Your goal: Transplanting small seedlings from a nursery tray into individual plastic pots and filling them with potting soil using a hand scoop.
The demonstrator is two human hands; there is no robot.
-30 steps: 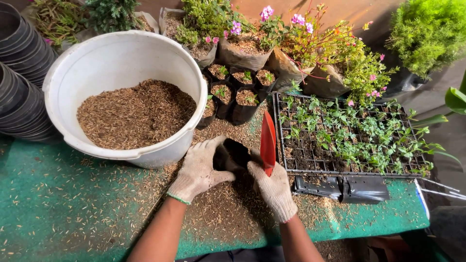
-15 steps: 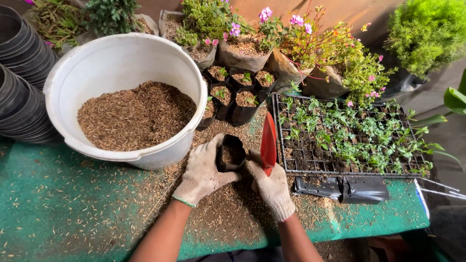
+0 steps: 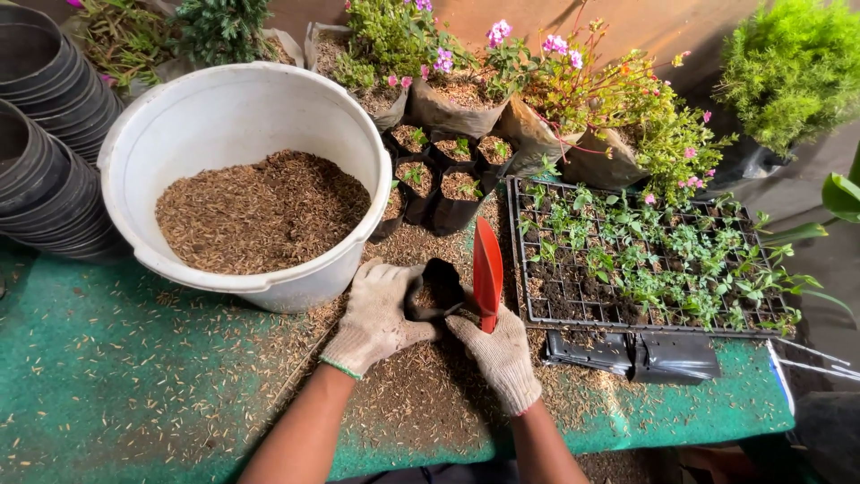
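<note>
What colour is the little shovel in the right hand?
Red. The trowel in the right hand shows clearly in the head view.

Soft, even daylight falls on the green bench [image 3: 134, 394]; shadows are faint, with no glare; focus is sharp throughout; wide-angle distortion bends the frame's edges and corners.

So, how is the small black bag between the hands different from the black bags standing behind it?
The small black bag is held by the left hand and right hand, while the black bags behind it stand untouched. It shows no plant; each of those has a small green seedling. It looks only partly filled, its mouth dark, whereas those are filled to the rim with brown husk mix. Both are small, soft, black and open-topped.
</note>
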